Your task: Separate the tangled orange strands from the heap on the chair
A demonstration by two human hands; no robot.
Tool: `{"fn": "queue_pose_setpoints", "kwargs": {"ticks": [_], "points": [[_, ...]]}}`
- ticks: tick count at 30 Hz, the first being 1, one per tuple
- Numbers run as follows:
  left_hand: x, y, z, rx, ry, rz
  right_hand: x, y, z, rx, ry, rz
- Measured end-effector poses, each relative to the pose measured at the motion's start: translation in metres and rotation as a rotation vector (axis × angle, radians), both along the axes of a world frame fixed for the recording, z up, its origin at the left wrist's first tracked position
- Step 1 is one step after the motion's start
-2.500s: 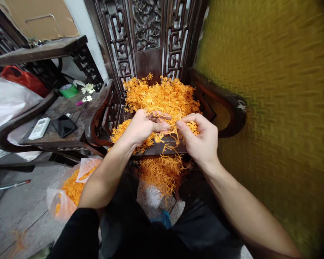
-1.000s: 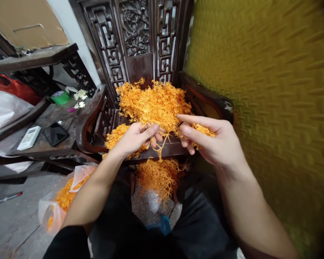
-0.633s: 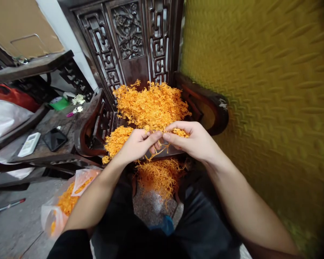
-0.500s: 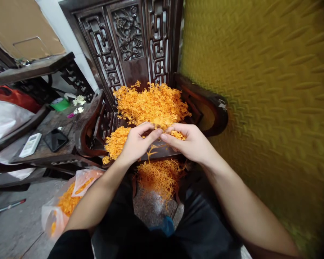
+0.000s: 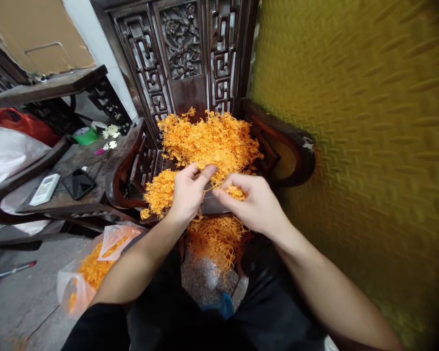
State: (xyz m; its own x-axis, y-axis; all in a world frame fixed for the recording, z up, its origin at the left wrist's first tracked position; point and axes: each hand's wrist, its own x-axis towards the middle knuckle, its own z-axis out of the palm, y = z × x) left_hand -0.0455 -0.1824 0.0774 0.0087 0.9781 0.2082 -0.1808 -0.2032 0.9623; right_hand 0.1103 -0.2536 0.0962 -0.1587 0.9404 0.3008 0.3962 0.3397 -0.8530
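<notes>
My left hand is closed on an orange sprig, thumb pressed to the fingers. Close to its right, my right hand pinches a thin orange stem, with more orange bits showing inside its curled fingers. Behind both hands a large heap of orange sprigs lies on the dark wooden chair. A smaller orange pile sits left of my left hand. Below the seat edge, between my legs, is a mass of orange stems.
A side table at the left bears a white remote, a black phone and a green tape roll. A plastic bag of orange pieces is on the floor. A yellow textured surface borders the right.
My hands have moved slightly apart, and the thumb of my left hand has risen. A thin stem now shows between them. The view has shifted a little.
</notes>
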Motion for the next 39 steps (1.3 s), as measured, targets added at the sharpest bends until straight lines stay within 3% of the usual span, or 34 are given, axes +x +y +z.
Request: {"fn": "queue_pose_setpoints", "kwargs": {"ticks": [2,4,8,11,14,17,19,23,25,29,32,34,37,38,39], "points": [[-0.009,0.014,0.002,0.024,-0.066,0.145,-0.007,-0.009,0.004,-0.026,-0.048,0.152],[-0.021,0.023,0.007,0.062,-0.063,0.148,-0.005,-0.012,0.007,-0.086,-0.061,0.228],[-0.032,0.013,0.017,0.141,0.214,-0.052,0.018,0.000,0.007,-0.290,0.184,-0.006],[-0.029,-0.003,0.018,0.157,0.370,-0.137,0.034,0.011,0.004,-0.255,0.429,-0.151],[-0.024,-0.012,0.016,0.184,0.458,-0.188,0.033,0.014,-0.002,-0.240,0.576,-0.115],[-0.021,-0.016,0.014,0.231,0.547,-0.231,0.024,0.018,-0.008,-0.297,0.571,-0.040],[-0.022,-0.018,0.015,0.218,0.586,-0.252,0.027,0.024,-0.010,-0.222,0.577,-0.135],[-0.028,-0.019,0.018,0.029,0.477,-0.253,0.052,0.040,-0.010,0.108,0.829,-0.490],[-0.031,-0.018,0.019,-0.005,0.478,-0.300,0.058,0.040,-0.011,0.046,0.761,-0.419],[-0.029,-0.017,0.018,0.051,0.601,-0.389,0.039,0.023,-0.015,-0.197,0.477,-0.076],[-0.025,-0.018,0.015,0.077,0.642,-0.407,0.025,0.015,-0.014,-0.280,0.266,0.026],[-0.026,-0.017,0.013,0.037,0.651,-0.405,0.028,0.016,-0.011,-0.188,0.245,-0.078],[-0.030,-0.014,0.010,-0.072,0.683,-0.395,0.044,0.022,-0.005,0.129,0.486,-0.407],[-0.031,-0.013,0.010,-0.084,0.694,-0.401,0.047,0.022,-0.004,0.187,0.550,-0.453],[-0.032,-0.012,0.009,-0.078,0.702,-0.414,0.048,0.022,-0.003,0.170,0.536,-0.414]]}}
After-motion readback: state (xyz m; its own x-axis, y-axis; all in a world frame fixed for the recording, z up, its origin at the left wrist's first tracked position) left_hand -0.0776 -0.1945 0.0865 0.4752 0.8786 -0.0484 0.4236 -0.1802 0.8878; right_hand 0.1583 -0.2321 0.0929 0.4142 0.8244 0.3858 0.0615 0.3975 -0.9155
